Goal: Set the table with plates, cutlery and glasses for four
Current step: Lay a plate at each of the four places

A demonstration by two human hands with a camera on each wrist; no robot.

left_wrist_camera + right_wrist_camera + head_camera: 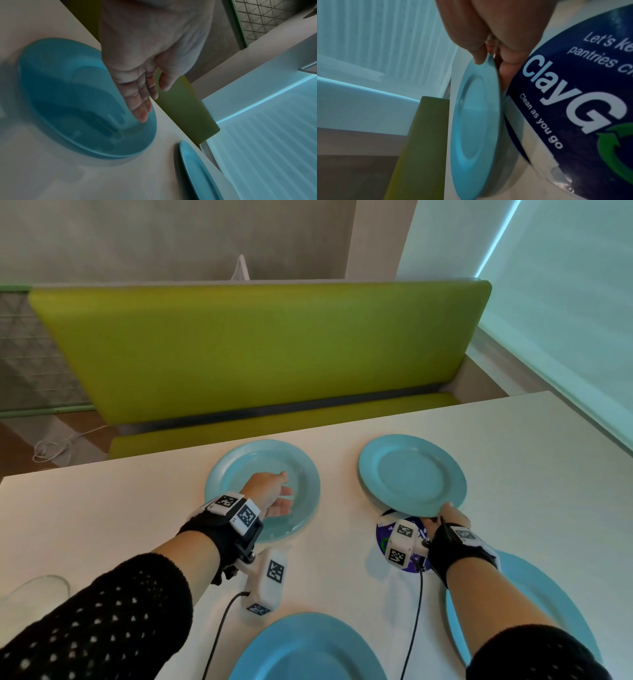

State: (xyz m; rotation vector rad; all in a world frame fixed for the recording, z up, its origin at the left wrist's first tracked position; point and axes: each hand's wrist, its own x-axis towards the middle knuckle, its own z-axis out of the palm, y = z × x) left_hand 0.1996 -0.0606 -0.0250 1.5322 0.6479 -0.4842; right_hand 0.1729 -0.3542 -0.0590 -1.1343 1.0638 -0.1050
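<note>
plates are what this moment turns on: four blue ones show on the white counter [513, 440] in the head view. the far-right plate [412, 474] sits in the middle right of the frame, its near rim pinched by the right hand [448, 520], thumb on top and fingers curled under, as the right wrist view confirms. that near edge looks lifted off the counter and hangs over a round dark-blue sticker [409, 546] printed "claygo". the far-left plate [301, 474] lies flat at mid-frame; the left hand [270, 494] hovers over its well with fingers straight and relaxed, gripping nothing, and whether the fingertips touch the plate i cannot tell. two more plates lie at the bottom of the frame, one at bottom centre [308, 648] and one at lower right [534, 597] partly under the right forearm.

the step looks like seating the far-right plate. to do it well, lower the near rim slowly until the whole base is flat, then let the thumb go last so it does not clatter or skid. line it up level with the far-left plate, keeping a gap between the two for cutlery and a glass. no cutlery shows yet; a clear object at the lower left edge may be a glass, but it is too faint to tell.
</note>
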